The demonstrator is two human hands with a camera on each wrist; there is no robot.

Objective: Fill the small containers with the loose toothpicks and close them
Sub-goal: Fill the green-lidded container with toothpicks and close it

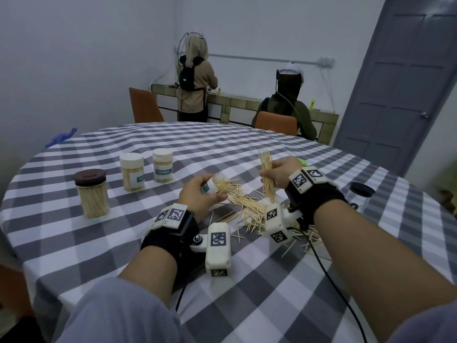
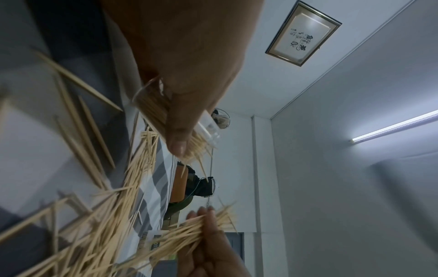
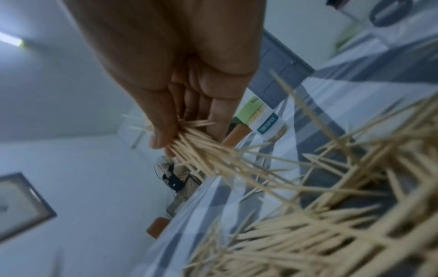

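While three containers at the left already stand upright, filled and capped, a clear jar with a dark brown lid (image 1: 91,193) and two small clear containers with white lids (image 1: 131,171) (image 1: 162,165), the job is, by my judgement, somewhat past halfway. Near the middle of the checked grey-and-white bench (image 1: 247,280), the left hand (image 1: 201,194) has its fingers curled round a small clear labelled container (image 1: 210,185), tipped on its side with toothpicks bristling from its open mouth. Below and to the right lies a heap of loose wooden toothpicks (image 1: 249,209), still to be gathered. The right hand (image 1: 278,173) grips a bundle of toothpicks (image 1: 267,177), held nearly upright just beside the container's mouth. Farthest right lies a loose dark round lid (image 1: 362,189). This container still needs filling and closing.
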